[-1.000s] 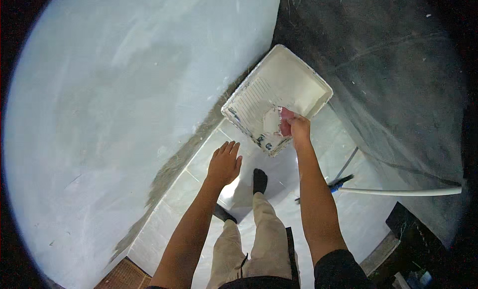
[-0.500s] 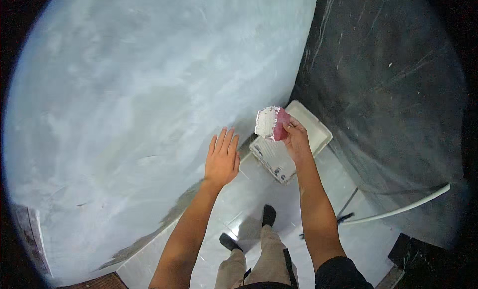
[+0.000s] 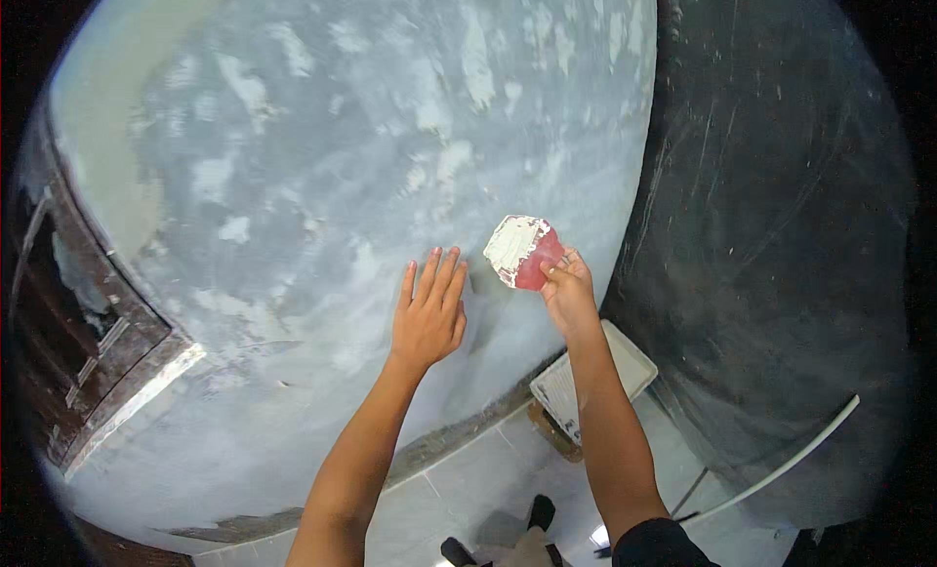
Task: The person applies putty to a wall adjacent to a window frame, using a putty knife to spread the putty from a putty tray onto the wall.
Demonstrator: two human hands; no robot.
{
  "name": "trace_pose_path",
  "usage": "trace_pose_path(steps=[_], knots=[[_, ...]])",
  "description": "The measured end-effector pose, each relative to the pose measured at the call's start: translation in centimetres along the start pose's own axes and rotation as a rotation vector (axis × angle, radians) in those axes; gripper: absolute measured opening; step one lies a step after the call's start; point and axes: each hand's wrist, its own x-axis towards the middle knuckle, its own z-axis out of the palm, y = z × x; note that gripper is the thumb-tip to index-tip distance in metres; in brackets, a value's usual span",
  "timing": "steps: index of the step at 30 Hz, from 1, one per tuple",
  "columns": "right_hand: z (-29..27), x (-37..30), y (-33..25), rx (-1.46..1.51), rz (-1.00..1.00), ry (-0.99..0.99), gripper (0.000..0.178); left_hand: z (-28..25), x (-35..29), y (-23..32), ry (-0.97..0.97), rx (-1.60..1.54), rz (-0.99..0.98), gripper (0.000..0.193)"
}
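My right hand [image 3: 568,292] pinches a flat red putty spreader [image 3: 540,266] by its lower right edge. White filler paste [image 3: 514,243] coats the spreader's upper left half. To the left, my left hand [image 3: 427,313] is stretched out with its fingers pointing up the wall; whether the palm touches the wall cannot be told. Both hands are in front of a grey-blue wall [image 3: 322,177] marked with pale, uneven filler patches. Partly behind my right forearm, a white paint tray [image 3: 630,364] stands low in the corner.
A dark sheet-like surface [image 3: 771,206] meets the wall at the right. A brown wooden frame [image 3: 98,323] is set in the wall at the left. Pale floor tiles [image 3: 439,499] lie around my feet, and a white curved pipe [image 3: 781,479] is at the lower right.
The view has tilted up the wall, so the tray and my feet appear lower and more of the wooden frame shows. My right hand still holds the spreader, now in front of the wall.
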Motion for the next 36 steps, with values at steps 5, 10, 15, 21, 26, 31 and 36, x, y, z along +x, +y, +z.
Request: trace_pose_path(steps=[5,10,15,21,26,31,36], knots=[[1.9,-1.5,-1.4,0.063,-0.092,-0.117,0.046,-2.0,-0.7,0.8,0.095,0.123,-0.008,0.061],[7.9,-4.8,-3.0,0.099,-0.220,-0.124,0.045,-7.9,-0.2,-2.5,0.189,0.090,0.077,0.065],[11.2,-12.2,-4.9,0.028,-0.268,-0.125,0.041,-14.6,-3.4,-2.0,0.274,0.103,0.059,0.069],[18.2,-19.7,-2.7,-0.034,-0.255,0.006,0.047,-20.0,-8.5,-6.5,0.258,0.025,0.020,0.070],[26.2,-17.6,-1.9,-0.171,-0.192,0.058,0.045,-23.2,-8.0,-12.8,0.217,-0.072,-0.087,0.071],[28.2,-18.4,1.6,-0.240,-0.187,0.032,0.043,-23.8,-11.1,-15.3,0.186,-0.067,-0.162,0.070],[29.0,-21.0,4.1,-0.483,-0.309,0.040,0.038,-24.2,-13.8,-16.1,0.130,-0.076,-0.166,0.067]])
